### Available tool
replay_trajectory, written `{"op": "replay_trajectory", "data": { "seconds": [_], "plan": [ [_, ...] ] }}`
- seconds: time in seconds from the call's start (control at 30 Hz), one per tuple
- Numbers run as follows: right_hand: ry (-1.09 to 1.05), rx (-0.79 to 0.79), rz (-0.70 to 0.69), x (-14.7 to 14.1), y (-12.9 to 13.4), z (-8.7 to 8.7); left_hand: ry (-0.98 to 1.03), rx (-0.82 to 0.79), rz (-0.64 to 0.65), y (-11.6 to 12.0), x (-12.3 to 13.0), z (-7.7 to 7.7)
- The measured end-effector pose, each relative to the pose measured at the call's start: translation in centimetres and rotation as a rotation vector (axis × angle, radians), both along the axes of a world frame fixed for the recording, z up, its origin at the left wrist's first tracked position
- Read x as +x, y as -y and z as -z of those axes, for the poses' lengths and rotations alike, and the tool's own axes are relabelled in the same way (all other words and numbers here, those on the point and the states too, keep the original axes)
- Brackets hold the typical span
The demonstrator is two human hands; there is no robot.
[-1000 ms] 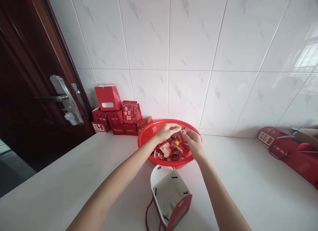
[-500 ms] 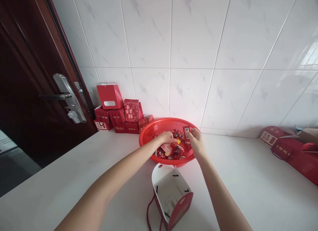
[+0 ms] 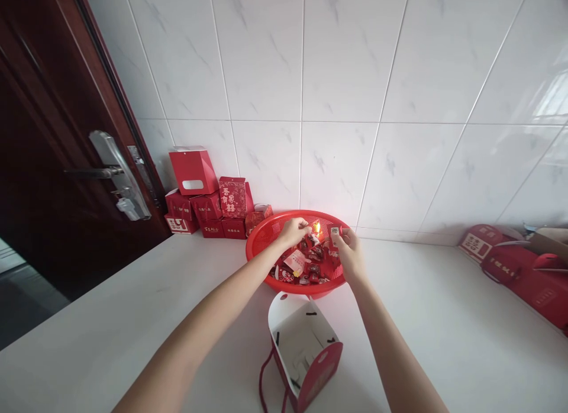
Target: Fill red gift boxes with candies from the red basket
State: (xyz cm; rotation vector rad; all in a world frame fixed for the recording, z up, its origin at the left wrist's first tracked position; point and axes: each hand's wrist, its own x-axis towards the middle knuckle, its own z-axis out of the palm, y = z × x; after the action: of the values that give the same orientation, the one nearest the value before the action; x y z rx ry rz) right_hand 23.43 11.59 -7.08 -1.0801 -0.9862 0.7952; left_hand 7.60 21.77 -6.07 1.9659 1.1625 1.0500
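A red plastic basket (image 3: 260,238) stands near the tiled wall, with many red wrapped sweets (image 3: 315,270) inside. Over its left part, my left hand (image 3: 295,232) pinches a red and shiny gold wrapped sweet (image 3: 316,228). My right hand (image 3: 349,247), at the basket's right side, holds a small red packet with a pale label (image 3: 335,235). Nearer to me, in front of the basket, sits an open red box (image 3: 323,370) with a white inside and a dark red cord handle. Nothing but its flaps and cord ends shows inside.
Several red boxes (image 3: 193,173) are stacked against the wall at the left. More red boxes (image 3: 523,271) lie at the right edge of the white table (image 3: 133,294). A dark wooden door (image 3: 57,105) with a metal handle is at the far left.
My left hand has risen out of the sweets with a shiny wrapped one between its fingers. My right hand still holds its packet, almost in place. The view has shifted slightly.
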Motion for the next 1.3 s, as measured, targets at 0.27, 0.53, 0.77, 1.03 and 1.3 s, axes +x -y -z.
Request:
{"op": "replay_trajectory", "data": {
  "seconds": [0.27,0.53,0.77,1.03,1.3],
  "plan": [
    [-0.013,0.022,0.064,0.0,0.1,-0.2,0.183,0.034,0.109,1.5,0.4,-1.4],
    [0.011,0.015,-0.108,0.0,1.3,-1.6,0.305,-0.001,0.232,2.4,0.7,-2.1],
    [-0.068,-0.033,-0.241,0.2,1.6,-2.2,0.366,-0.083,0.246,2.6,0.7,-2.2],
    [-0.194,-0.048,-0.122,0.5,1.1,-1.7,0.216,-0.244,0.41,3.9,0.9,-2.7],
    [-0.264,-0.032,-0.168,0.7,0.7,-1.5,0.273,-0.171,0.482,3.3,1.0,-2.4]
  ]
}}
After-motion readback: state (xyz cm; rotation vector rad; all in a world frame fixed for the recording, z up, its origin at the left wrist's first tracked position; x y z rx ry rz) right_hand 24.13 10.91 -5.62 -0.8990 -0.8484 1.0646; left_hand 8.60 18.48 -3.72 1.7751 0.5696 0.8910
